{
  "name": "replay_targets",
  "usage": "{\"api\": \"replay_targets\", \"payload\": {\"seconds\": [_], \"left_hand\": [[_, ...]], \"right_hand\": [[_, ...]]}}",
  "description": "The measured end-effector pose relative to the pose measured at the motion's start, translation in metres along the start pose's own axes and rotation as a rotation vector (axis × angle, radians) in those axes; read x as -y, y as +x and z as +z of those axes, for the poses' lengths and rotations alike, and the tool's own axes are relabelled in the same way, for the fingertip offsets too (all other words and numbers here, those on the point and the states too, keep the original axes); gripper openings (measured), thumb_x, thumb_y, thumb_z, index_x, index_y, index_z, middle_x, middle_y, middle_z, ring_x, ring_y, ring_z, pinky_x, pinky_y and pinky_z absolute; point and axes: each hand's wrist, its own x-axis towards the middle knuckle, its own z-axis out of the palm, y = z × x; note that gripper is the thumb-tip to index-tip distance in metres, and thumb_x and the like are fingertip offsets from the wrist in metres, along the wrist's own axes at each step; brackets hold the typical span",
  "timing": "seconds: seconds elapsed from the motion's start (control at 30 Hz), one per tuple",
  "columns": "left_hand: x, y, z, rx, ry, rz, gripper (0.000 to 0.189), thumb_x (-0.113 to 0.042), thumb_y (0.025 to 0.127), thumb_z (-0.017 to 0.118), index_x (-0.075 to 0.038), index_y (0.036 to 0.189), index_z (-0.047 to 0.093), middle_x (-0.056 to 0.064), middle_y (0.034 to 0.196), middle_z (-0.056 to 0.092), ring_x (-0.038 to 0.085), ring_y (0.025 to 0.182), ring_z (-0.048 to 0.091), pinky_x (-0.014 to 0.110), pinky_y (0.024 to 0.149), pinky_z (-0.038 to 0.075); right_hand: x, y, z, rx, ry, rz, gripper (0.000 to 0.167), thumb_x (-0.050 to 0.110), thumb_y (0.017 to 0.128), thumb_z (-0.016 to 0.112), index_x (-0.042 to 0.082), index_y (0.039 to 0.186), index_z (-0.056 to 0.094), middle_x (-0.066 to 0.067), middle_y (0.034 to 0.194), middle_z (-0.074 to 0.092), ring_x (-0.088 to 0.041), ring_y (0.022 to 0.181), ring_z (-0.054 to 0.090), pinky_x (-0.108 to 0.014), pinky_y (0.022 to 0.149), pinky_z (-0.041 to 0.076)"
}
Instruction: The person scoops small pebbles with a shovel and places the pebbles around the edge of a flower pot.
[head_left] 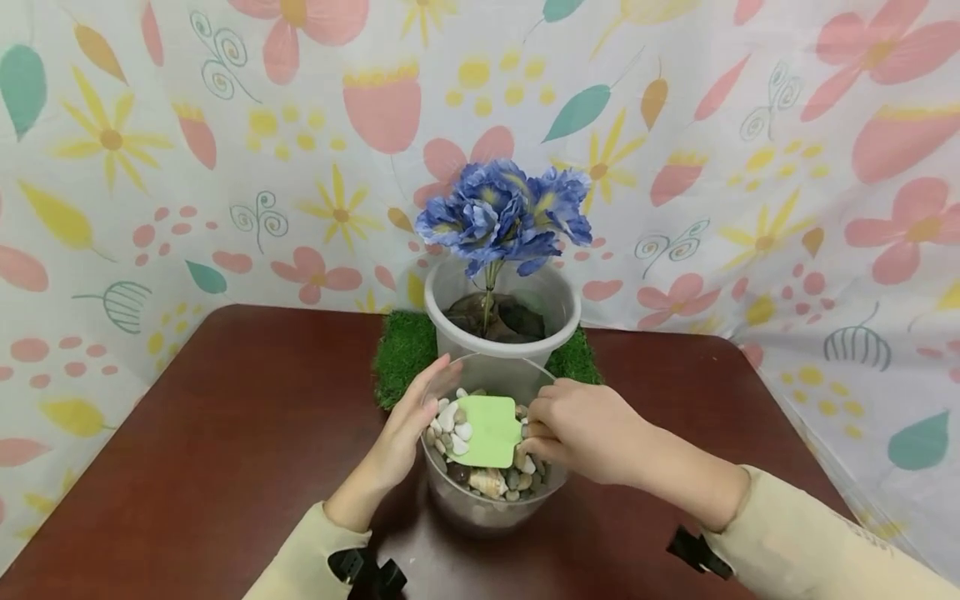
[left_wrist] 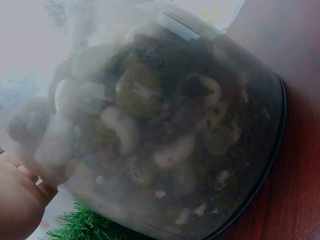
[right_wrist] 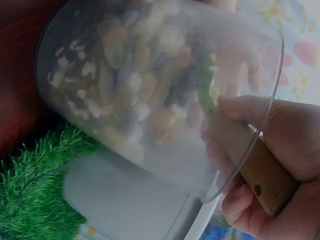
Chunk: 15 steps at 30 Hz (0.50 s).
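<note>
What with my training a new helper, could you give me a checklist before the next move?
1. Right hand gripping the shovel handle: ok.
2. Left hand touching the clear container's side: ok.
3. Container standing upright on the table: ok.
4. Green blade inside the container, among the stones: ok.
5. Stones resting on the blade: cannot tell; in the head view some overlap its left edge.
6. Blue flowers standing in the white pot: ok.

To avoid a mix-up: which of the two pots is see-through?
The near, clear pot, holding stones; the white pot behind it is opaque and holds blue flowers.
</note>
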Motion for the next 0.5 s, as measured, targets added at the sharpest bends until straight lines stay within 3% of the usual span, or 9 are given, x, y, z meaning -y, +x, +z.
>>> {"api": "replay_targets", "payload": {"seconds": [0.13,0.3,0.4,0.5], "left_hand": [[0.0,-0.0054,0.0018,0.004,0.001,0.011,0.051,-0.01,0.1,0.026,0.009,0.146,0.018,0.035,0.144,0.032,0.025,0.136,0.036,0.02,0.108,0.028],[-0.0016,-0.0026,0.0014,0.004,-0.005,0.011,0.05,-0.011,0.1,0.026,0.007,0.146,0.018,0.033,0.145,0.031,0.012,0.138,0.033,0.018,0.108,0.026],[-0.0011,-0.0007,0.0012,0.004,-0.004,0.005,0.05,-0.013,0.101,0.025,0.006,0.147,0.018,0.032,0.146,0.032,0.014,0.138,0.033,0.019,0.108,0.027],[-0.0003,-0.0001,0.0015,0.0,-0.004,-0.001,0.05,-0.015,0.102,0.024,0.005,0.147,0.018,0.031,0.146,0.032,0.018,0.138,0.033,0.019,0.108,0.027]], "right_hand": [[-0.0022,-0.0029,-0.0016,0.063,0.12,0.038,0.021,0.032,0.084,0.067,0.028,0.068,0.054,0.016,0.066,0.041,0.0,0.066,0.04,-0.017,0.056,0.034],[0.0018,-0.0024,-0.0086,0.024,0.078,0.026,0.023,0.033,0.084,0.068,0.027,0.067,0.052,0.016,0.065,0.039,-0.002,0.066,0.039,-0.017,0.056,0.033],[0.0047,-0.0014,-0.0095,0.016,0.055,0.026,0.026,0.033,0.082,0.069,0.027,0.065,0.05,0.016,0.064,0.039,-0.002,0.066,0.039,-0.017,0.055,0.033],[0.0037,-0.0029,-0.0088,0.041,0.118,0.052,0.02,0.033,0.083,0.069,0.027,0.069,0.055,0.017,0.066,0.042,0.0,0.066,0.04,-0.017,0.055,0.035]]}}
